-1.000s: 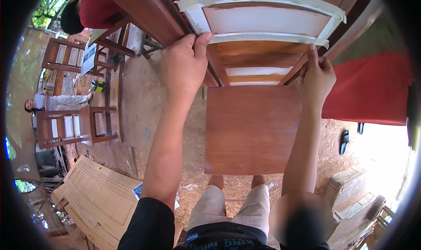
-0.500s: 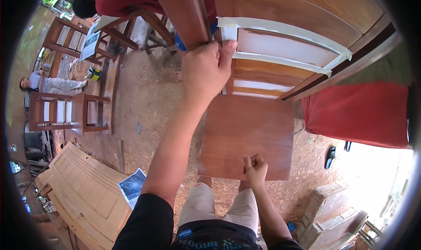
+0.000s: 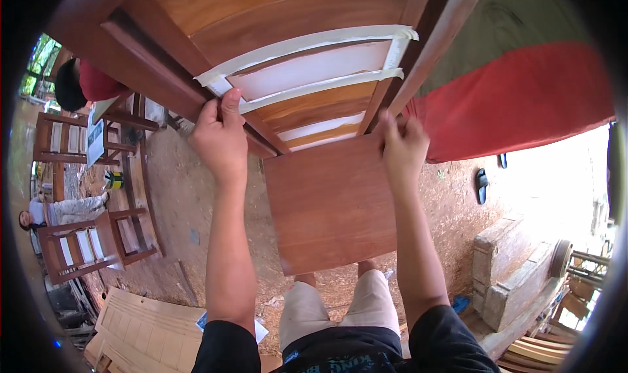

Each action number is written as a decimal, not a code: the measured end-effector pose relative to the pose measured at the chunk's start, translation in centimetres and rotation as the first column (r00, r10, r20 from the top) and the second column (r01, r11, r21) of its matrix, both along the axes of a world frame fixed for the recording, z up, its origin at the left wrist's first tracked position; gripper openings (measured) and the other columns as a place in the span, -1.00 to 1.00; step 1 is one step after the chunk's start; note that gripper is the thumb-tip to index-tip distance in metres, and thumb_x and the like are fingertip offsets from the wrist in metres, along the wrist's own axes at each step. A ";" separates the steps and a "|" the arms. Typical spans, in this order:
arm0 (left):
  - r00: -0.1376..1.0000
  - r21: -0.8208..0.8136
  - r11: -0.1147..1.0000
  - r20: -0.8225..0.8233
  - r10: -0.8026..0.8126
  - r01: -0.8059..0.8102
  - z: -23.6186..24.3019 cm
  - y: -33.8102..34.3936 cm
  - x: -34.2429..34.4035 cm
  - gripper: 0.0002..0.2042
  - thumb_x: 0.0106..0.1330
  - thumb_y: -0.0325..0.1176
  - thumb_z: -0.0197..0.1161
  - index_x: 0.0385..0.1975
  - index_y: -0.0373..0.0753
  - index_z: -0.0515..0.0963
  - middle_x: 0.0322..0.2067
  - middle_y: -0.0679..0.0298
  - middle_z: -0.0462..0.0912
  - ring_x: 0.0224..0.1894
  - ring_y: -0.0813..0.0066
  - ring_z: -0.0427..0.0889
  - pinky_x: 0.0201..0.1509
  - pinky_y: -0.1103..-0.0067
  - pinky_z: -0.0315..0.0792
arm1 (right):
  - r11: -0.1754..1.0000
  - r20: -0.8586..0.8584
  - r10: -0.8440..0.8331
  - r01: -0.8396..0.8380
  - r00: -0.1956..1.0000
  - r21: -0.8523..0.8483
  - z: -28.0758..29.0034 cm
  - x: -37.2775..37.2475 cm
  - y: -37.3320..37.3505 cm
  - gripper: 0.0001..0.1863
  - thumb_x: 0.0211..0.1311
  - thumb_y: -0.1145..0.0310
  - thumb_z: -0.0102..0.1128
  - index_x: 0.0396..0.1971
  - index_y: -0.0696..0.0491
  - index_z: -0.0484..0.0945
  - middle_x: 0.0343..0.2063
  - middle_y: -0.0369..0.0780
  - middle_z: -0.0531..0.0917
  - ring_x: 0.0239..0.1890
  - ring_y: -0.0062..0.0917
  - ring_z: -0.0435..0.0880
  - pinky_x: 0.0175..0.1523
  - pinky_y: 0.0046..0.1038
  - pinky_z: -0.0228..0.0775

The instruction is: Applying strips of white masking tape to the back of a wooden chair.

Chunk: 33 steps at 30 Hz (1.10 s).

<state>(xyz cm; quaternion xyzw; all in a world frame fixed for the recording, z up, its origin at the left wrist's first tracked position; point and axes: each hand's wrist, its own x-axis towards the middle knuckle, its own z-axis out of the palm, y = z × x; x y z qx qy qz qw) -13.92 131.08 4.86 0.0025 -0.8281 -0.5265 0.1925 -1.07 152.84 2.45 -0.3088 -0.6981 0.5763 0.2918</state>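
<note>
In front of me stands a reddish-brown wooden chair, its flat seat (image 3: 330,209) below its tall slatted back (image 3: 294,12). Cream masking tape (image 3: 314,40) frames a whitish slat (image 3: 311,69) in the back, and tape ends stick out at the right. Lower down are orange-brown and white slats. My left hand (image 3: 222,137) is closed on the left upright of the back, its thumb at the tape's lower left corner. Beside the right upright, my right hand (image 3: 404,144) has its fingers bent together. What those fingers hold, if anything, is hidden.
At the right hangs a red and dark green cloth (image 3: 523,98), with black sandals (image 3: 482,186) below it. Other chairs (image 3: 85,242) and a person (image 3: 62,209) are at the left. A pale carved panel (image 3: 144,327) lies lower left; weathered blocks (image 3: 517,268) stand lower right.
My view has shifted, bringing the chair back closer to the middle. My right hand has risen from above the seat's front to the right upright. My left hand stays at the tape's left end.
</note>
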 end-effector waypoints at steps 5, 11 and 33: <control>0.998 0.075 0.997 0.061 -0.031 0.027 1.0 0.0 0.8 -0.62 0.34 -0.08 0.38 -0.39 -0.37 0.65 -0.67 0.36 0.53 -0.70 0.71 0.38 -0.61 0.66 0.24 | 0.994 -0.184 -0.105 0.105 0.977 -0.008 5.1 -4.9 3.2 -0.76 0.26 0.34 0.39 -0.45 0.18 0.57 -0.71 -0.36 0.53 -0.64 -0.77 0.43 -0.51 -0.59 0.23; 0.998 -0.210 0.977 -0.065 0.004 -0.017 1.9 -2.2 0.2 -0.66 0.34 -0.18 0.40 -0.11 -0.38 0.67 -0.60 0.34 0.57 -0.64 0.73 0.40 -0.58 0.69 0.28 | 0.982 -0.273 0.000 0.052 0.962 0.184 7.7 -5.5 4.1 -0.79 0.24 0.42 0.35 -0.16 0.18 0.68 -0.66 -0.35 0.58 -0.59 -0.77 0.42 -0.44 -0.61 0.28; 0.874 -0.099 0.995 -0.485 -0.036 -0.014 4.4 -2.8 -0.7 -0.89 0.23 -0.50 0.39 -0.27 -0.30 0.68 -0.44 0.22 0.71 -0.50 0.51 0.64 -0.37 0.58 0.51 | 0.878 -0.046 0.040 -0.013 0.998 0.479 9.6 -3.9 5.1 -0.85 0.19 0.41 0.34 -0.28 0.13 0.71 -0.59 -0.31 0.67 -0.51 -0.74 0.56 -0.34 -0.62 0.37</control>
